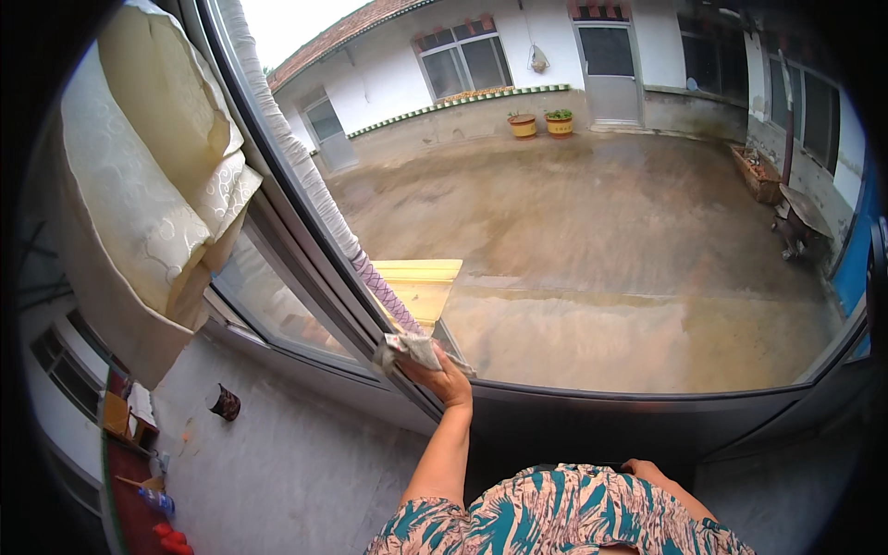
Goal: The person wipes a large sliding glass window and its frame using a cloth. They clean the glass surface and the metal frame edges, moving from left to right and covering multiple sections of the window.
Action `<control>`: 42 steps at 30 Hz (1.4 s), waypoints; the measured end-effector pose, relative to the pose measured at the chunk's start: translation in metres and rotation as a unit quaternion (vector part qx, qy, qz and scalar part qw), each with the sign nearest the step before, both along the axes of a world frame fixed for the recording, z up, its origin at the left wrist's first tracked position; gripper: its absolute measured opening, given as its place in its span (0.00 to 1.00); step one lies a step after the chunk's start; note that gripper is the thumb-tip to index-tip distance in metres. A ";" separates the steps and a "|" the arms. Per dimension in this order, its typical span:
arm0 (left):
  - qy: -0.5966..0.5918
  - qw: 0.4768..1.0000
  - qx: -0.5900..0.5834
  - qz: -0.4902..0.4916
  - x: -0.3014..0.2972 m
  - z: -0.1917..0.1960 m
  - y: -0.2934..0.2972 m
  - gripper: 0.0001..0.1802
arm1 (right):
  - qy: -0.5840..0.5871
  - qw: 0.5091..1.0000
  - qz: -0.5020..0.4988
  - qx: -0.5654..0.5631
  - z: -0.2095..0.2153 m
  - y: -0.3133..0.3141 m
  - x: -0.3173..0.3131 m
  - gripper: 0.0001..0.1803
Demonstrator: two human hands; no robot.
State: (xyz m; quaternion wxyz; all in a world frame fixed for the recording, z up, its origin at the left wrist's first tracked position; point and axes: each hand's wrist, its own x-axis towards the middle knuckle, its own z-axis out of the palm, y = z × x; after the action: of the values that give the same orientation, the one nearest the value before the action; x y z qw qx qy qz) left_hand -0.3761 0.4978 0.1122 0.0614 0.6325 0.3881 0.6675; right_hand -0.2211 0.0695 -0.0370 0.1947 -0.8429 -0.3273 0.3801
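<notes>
My left hand (448, 381) is closed on a folded, greyish patterned cloth (413, 350). It presses the cloth to the lower end of the slanting grey metal window frame (326, 282), near the corner where it meets the bottom rail. Just beyond the cloth, a pale fabric-wrapped strip with purple criss-cross lacing (388, 294) runs along the frame. Close to my body on the right, only a little of my right hand (636, 468) shows beside the patterned shirt; its fingers are mostly hidden.
A cream curtain (148, 213) hangs at the left. Below it, a dark bin (225, 403) stands on the grey floor. A yellow panel (416, 282) lies just outside the window. Across the wet courtyard (573, 213) are potted plants (559, 123) and a long planter (758, 174).
</notes>
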 end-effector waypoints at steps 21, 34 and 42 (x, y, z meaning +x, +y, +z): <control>0.018 0.904 0.424 -0.051 0.075 0.346 -0.056 0.30 | -0.039 0.990 -0.133 0.008 -0.009 -0.078 0.006 0.26; 0.006 0.856 0.510 -0.077 0.143 0.381 -0.121 0.24 | 0.006 0.981 -0.169 0.091 0.029 -0.073 0.006 0.25; 0.126 0.894 0.376 -0.207 0.099 0.140 -0.142 0.17 | 0.015 0.995 -0.092 0.023 0.018 -0.091 -0.003 0.24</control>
State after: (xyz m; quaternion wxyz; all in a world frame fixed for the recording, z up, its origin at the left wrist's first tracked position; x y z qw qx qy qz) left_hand -0.2767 0.3553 0.2522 -0.0937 0.7532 -0.0270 0.6505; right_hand -0.2236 -0.0215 -0.0189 0.2530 -0.8592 -0.2536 0.3654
